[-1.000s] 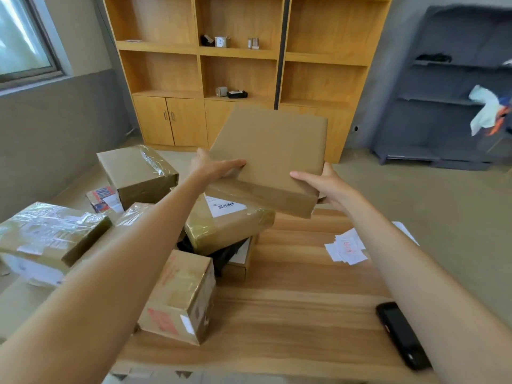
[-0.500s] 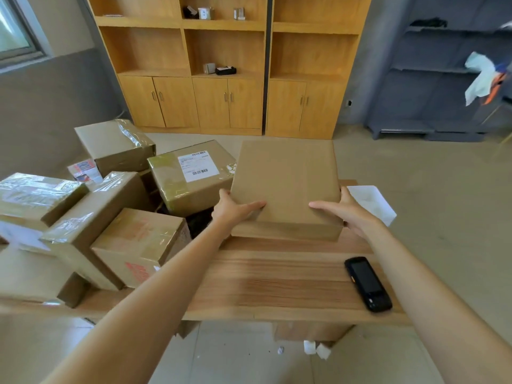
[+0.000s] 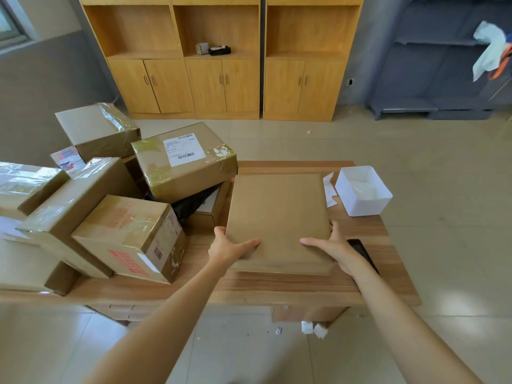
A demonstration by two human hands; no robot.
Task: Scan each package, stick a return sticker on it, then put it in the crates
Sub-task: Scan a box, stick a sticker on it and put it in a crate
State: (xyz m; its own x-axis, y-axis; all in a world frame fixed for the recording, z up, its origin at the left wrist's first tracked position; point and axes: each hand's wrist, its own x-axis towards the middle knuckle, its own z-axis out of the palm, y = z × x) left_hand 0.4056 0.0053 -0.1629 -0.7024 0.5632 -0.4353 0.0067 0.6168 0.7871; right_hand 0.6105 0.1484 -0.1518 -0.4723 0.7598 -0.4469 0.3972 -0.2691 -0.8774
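Note:
A flat plain brown package (image 3: 279, 217) lies on the wooden table (image 3: 277, 286), its blank top facing up. My left hand (image 3: 227, 249) grips its near left corner, thumb on top. At the near right corner my right hand (image 3: 335, 246) holds it the same way. The black handheld scanner (image 3: 363, 252) lies on the table just right of my right hand, partly hidden by it. A few paper stickers (image 3: 329, 189) show past the package's far right corner.
Several taped cardboard packages are piled on the left, one with a white barcode label (image 3: 184, 151) and one with red print (image 3: 130, 236). A white plastic box (image 3: 363, 191) stands at the table's far right. Wooden cabinets (image 3: 221, 79) line the back wall.
Both hands brought the flat package down from in front of me and toward the near edge; it now lies on the table. The view tilted downward, revealing the white box.

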